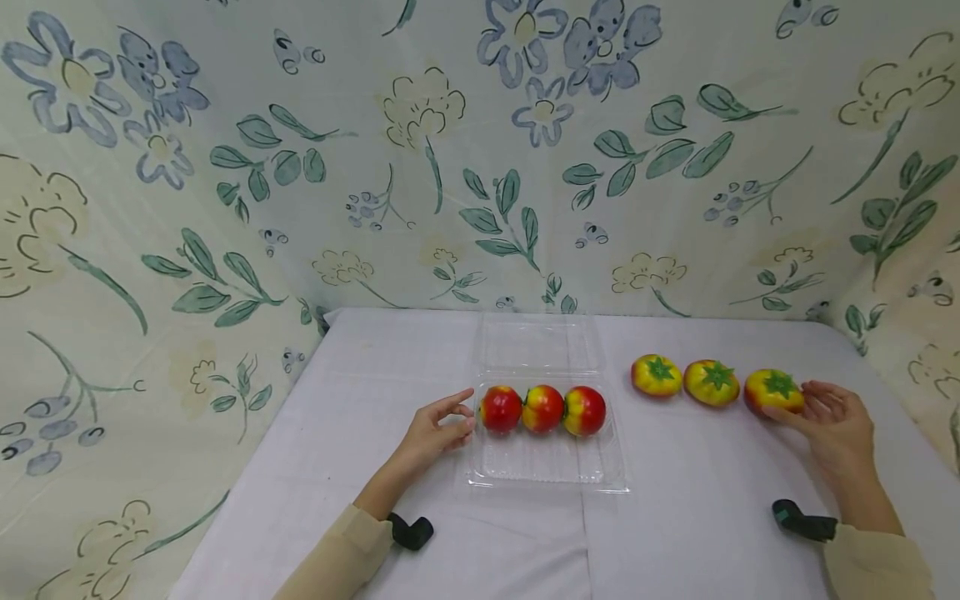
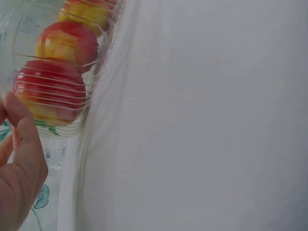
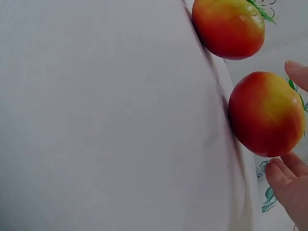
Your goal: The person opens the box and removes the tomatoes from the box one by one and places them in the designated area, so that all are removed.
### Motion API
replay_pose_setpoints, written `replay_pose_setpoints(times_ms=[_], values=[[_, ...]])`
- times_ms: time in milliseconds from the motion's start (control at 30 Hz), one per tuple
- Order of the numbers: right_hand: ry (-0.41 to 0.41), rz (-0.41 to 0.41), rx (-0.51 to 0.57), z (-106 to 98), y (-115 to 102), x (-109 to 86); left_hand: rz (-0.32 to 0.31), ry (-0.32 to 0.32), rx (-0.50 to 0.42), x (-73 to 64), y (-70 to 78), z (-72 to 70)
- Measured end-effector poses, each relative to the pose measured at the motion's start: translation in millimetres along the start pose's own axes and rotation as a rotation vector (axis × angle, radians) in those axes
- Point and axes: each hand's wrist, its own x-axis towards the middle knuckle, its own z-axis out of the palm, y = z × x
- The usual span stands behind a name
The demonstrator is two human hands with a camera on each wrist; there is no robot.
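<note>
Head view: shows the left hand [image 1: 432,429] with fingers apart at the clear container [image 1: 547,462], the right hand [image 1: 842,425] with fingers spread around the rightmost fruit [image 1: 768,389] on the table [image 1: 375,367] (hard to tell if touching). Wrist views: crop both hands.

Soft light w/ faint shadows, head pic brighter; wrist pics dim, greyish

Container [image 1: 547,482]: clear, glossy plastic (finely ribbed). Fruits [image 1: 542,410]: smooth, glossy. Table covering [image 1: 390,358]: matt cloth, creased at near side.
</note>
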Motion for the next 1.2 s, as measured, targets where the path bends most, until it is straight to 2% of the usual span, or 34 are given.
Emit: replay_pose_setpoints(times_ms=[233,633,900,1033,1200], values=[[-0.001,-0.079,-0.015,0.2,-4.7,-4.3,0.003,0.0,-0.001,-0.2,0.0,0.4],[0.006,-0.097,-0.07,13.2,-19.7,-16.1,0.013,-0.002,-0.001,0.5,-0.8,0.1],[0.02,-0.133,-0.22,21.5,-25.8,-19.4,0.005,-0.001,-0.01,1.0,-1.0,0.0],[0.001,-0.162,-0.199,24.1,-29.1,-21.9,0.01,-0.003,-0.007,0.7,-0.4,0.2],[-0.056,-0.209,-0.083,29.4,-33.8,-28.2,0.014,-0.003,0.001,0.7,-0.8,-0.5]])
